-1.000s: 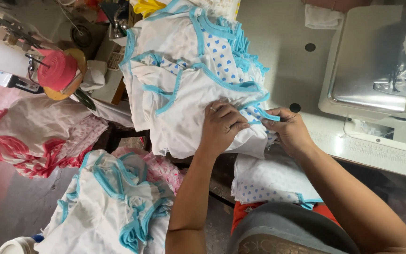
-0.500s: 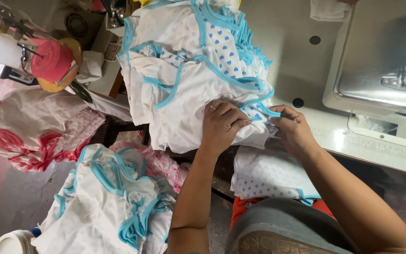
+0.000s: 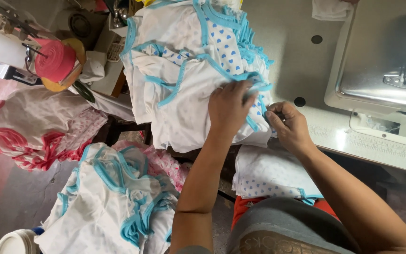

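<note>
Left hand (image 3: 230,109) laid palm-down on the stack of white garments (image 3: 184,80), fingers slightly spread and curled over the blue trim (image 3: 254,87) at the stack's right edge; pressing on the cloth, and apparently pinching the trim, though the fingertips' exact hold cannot be told. Right hand (image 3: 290,126) just beside the left, at the lower right corner of the same stack, fingers bent inward and closed on a fold of blue-edged fabric; thumb side hidden, so the grasp judged only from the curled fingers. Both hands touching the top garment, near each other but apart. Stack resting on the left part of the grey sewing table (image 3: 287,56), directly under and left of the hands, with a white piece printed with blue hearts (image 3: 226,44) showing near the top. Metal sewing machine bed (image 3: 381,61) well to the right of the hands. More white cloth with blue hearts (image 3: 271,176) lying on the lap, below the right hand. Lower left: a heap of white and blue garments (image 3: 113,207). Far left: a heap of white and pink garments (image 3: 38,127). Upper left: a pink thread cone (image 3: 55,61) on a stand.
</note>
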